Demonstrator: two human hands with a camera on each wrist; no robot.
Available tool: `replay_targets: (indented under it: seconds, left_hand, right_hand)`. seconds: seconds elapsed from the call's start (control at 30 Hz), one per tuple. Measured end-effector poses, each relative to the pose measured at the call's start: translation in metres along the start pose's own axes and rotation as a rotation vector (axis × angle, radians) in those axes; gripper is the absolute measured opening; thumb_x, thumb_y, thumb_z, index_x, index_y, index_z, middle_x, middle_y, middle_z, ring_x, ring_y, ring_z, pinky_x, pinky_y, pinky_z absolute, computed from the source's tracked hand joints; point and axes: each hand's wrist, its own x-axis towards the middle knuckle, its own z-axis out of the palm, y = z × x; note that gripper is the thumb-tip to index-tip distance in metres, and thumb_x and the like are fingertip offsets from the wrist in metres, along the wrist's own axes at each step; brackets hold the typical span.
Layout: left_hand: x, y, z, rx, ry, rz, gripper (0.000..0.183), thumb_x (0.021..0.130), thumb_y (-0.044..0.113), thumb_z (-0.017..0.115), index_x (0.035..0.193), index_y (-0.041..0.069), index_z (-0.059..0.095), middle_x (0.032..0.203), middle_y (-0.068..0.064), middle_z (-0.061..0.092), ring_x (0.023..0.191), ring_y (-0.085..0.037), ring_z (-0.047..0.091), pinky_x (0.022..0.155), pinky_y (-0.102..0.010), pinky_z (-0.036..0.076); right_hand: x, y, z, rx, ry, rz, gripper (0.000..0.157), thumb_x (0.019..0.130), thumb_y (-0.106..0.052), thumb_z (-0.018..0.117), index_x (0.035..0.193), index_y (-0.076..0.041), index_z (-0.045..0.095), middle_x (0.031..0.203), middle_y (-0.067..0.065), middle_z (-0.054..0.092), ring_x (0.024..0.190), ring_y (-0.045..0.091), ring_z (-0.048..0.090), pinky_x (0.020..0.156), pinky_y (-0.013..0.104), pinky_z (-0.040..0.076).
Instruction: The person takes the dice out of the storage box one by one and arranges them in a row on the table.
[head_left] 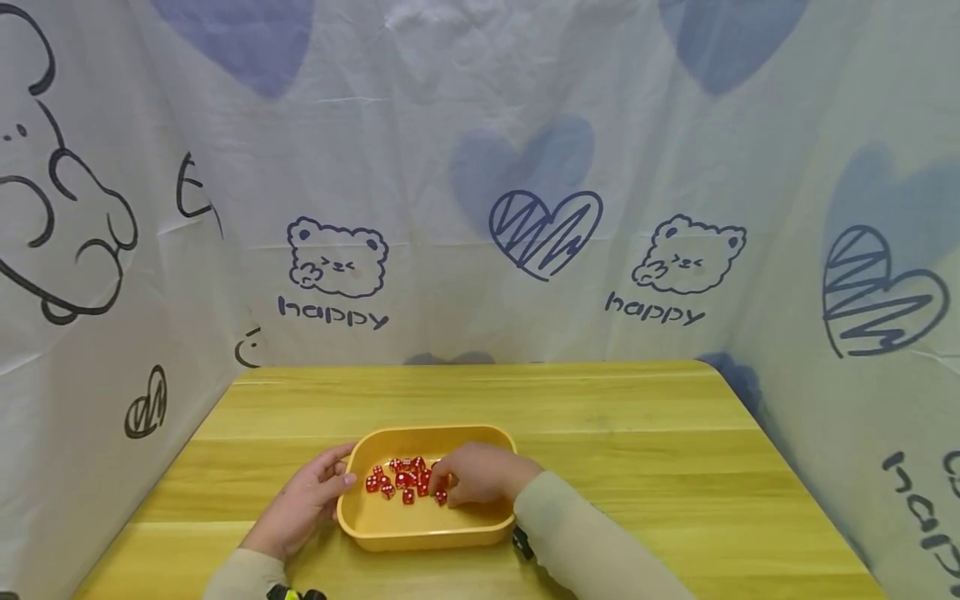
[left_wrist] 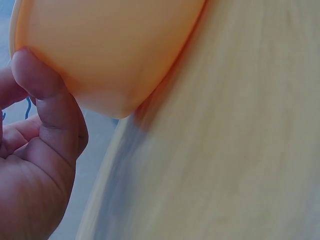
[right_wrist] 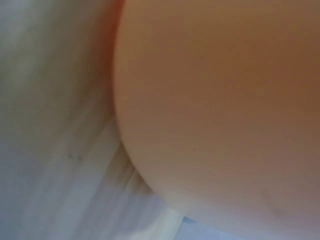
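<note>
A yellow plastic bin (head_left: 420, 533) with rounded corners stands on the table, and in the left wrist view its outer wall (left_wrist: 110, 50) looks orange. My left hand (head_left: 303, 504) grips the bin's left end, thumb at the rim and the other fingers outside. Inside lie several red dice (head_left: 405, 479) with white dots, loosely grouped toward the middle. My right hand (head_left: 480, 475) reaches over the right rim, bent fingers pointing down among the dice. One red die (head_left: 441, 497) shows by its fingertips; whether they pinch it cannot be made out. The right wrist view holds only the bin's wall (right_wrist: 210, 110), blurred.
The wood-grain table (head_left: 615, 442) extends behind the bin and to both sides. A pale cloth (head_left: 435, 167) printed with hearts, bears and lettering hangs along the back and both sides of the table.
</note>
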Motion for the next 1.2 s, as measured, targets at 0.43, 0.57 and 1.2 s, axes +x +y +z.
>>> replay_targets:
  seconds: [0.43,0.57,1.2]
  left_hand:
    - [-0.002,-0.001,-0.002,-0.013,0.003,-0.011,0.06,0.103,0.01,0.056,0.156,-0.001,0.03,0.11,-0.014,0.042,0.086,-0.021,0.055,0.064,-0.027,0.055]
    - [-0.002,-0.001,-0.002,-0.016,0.002,-0.003,0.059,0.104,0.011,0.056,0.156,-0.001,0.031,0.111,-0.014,0.041,0.088,-0.022,0.054,0.066,-0.027,0.055]
    - [0.0,-0.001,-0.001,-0.03,0.03,-0.019,0.061,0.103,0.01,0.056,0.157,0.001,0.03,0.112,-0.013,0.043,0.088,-0.02,0.055,0.064,-0.025,0.053]
  right_hand:
    - [0.003,0.003,0.005,-0.002,0.041,-0.025,0.018,0.09,-0.025,0.076,0.104,-0.035,0.074,0.081,-0.018,0.06,0.075,0.004,0.054,0.076,0.024,0.047]
    - [0.002,0.004,0.001,0.017,0.072,-0.045,0.019,0.091,-0.024,0.074,0.107,-0.034,0.074,0.083,-0.017,0.061,0.074,0.004,0.055,0.075,0.024,0.047]
    - [-0.009,0.003,-0.016,-0.009,0.165,-0.041,0.021,0.099,-0.026,0.066,0.118,-0.028,0.074,0.08,-0.016,0.061,0.068,0.004,0.051,0.071,0.024,0.047]
